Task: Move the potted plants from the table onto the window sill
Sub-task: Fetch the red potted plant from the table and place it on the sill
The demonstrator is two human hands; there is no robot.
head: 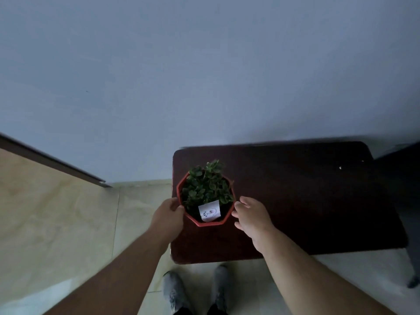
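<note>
A potted plant (pixel 205 186) with small green leaves grows in a red octagonal pot (pixel 181 183) that has a white paper tag stuck in the soil. The pot stands near the left end of a dark brown table (pixel 306 201). My left hand (pixel 167 215) touches the pot's left side, its fingers curving round the rim. My right hand (pixel 251 215) is at the pot's right side, fingers relaxed and spread, fingertips at or just short of the rim. The window sill is out of sight.
A plain pale wall fills the upper view. A dark skirting board (pixel 52 161) runs along the left over a beige tiled floor (pixel 56 223). My feet (pixel 195 289) stand just before the table's front edge. A dark leg (pixel 413 269) shows at the far right.
</note>
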